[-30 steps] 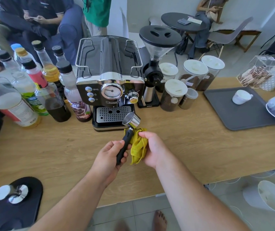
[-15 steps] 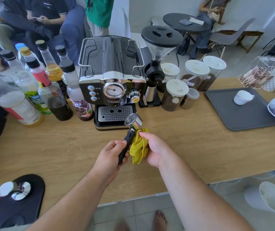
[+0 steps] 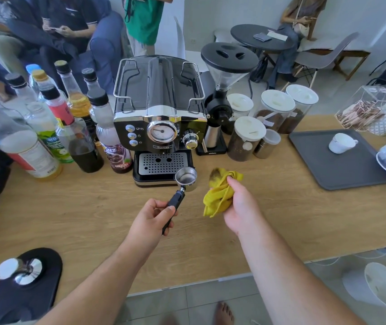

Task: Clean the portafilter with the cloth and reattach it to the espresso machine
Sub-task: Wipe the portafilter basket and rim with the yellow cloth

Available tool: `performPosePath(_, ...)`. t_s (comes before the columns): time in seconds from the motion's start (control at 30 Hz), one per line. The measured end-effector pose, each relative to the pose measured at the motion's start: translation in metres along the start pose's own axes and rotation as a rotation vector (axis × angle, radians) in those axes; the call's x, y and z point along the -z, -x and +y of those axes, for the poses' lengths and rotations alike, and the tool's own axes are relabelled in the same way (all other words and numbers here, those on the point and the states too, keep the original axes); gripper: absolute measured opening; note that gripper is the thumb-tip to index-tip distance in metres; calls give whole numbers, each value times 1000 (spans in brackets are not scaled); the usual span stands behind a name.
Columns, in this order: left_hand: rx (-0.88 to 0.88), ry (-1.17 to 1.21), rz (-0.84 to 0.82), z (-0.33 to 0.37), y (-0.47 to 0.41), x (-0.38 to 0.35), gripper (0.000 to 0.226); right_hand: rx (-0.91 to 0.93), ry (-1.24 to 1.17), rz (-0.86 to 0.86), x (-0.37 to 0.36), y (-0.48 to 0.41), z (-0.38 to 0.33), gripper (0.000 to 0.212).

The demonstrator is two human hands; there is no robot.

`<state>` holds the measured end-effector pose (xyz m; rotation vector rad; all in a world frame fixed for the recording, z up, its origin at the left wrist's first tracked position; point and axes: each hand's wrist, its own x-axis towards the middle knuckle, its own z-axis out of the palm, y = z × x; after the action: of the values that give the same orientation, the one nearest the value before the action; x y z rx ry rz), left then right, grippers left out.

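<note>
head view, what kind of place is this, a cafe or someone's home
Probably an informal coffee corner in an office or lounge, not clearly a cafe. A wooden counter carries an espresso machine, a grinder, jars of coffee beans and syrup bottles, while people sit on a sofa behind.

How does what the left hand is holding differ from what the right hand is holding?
The left hand grips the black-handled steel portafilter, rigid and shiny, while the right hand bunches the soft yellow cloth, which is limp and crumpled. The portafilter's basket faces up and looks mostly clean; the cloth carries a dark stain at its top. The portafilter sits just in front of the black and chrome espresso machine, the cloth farther right. Both are held above the wooden table, apart from each other.
</note>
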<state>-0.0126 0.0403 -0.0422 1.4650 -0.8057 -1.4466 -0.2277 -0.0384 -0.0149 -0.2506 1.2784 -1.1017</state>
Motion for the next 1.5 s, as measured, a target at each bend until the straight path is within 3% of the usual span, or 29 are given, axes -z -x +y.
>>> performPosePath(0.1, -16, -87, -3, -1, 1, -7, 9, 183, 160, -31, -16, 0, 3, 14)
performPosePath(0.2, -22, -160, -1, -3, 1, -14, 10, 295, 391, -67, -30, 8, 14, 13)
performPosePath(0.37, -8, -219, 46, -2, -3, -4, 9, 360, 647, -66, -19, 17, 19, 13)
performPosePath(0.57, -82, -510, 83, 5, -2, 4, 9, 497, 894, -118, -7, 30, 2, 10)
performPosePath(0.7, -193, -649, 74, 11, 8, -6, 11, 725, 1268, -110, -18, 30, 5, 3)
performPosePath(0.8, -254, -728, 50, 13, 13, -13, 10, 927, 1503, -65, -24, 25, 9, 6)
performPosePath(0.97, -300, -741, 57, 14, 18, -13, 8, 1030, 1763, -3, -27, 16, 3, 20)
performPosePath(1.03, -320, -743, 76, 14, 18, -11, 8, 976, 1808, 12, -29, 16, 1, 31)
performPosePath(1.13, -361, -757, 86, 9, 21, -9, 9, 722, 1736, 12, -32, 15, -1, 34)
performPosePath(1.33, -428, -854, 115, -1, 21, -7, 12, 99, 975, -117, -25, 13, 0, 21)
performPosePath(1.5, -449, -878, 111, -2, 19, -4, 12, -135, 508, -169, -16, 16, -2, 21)
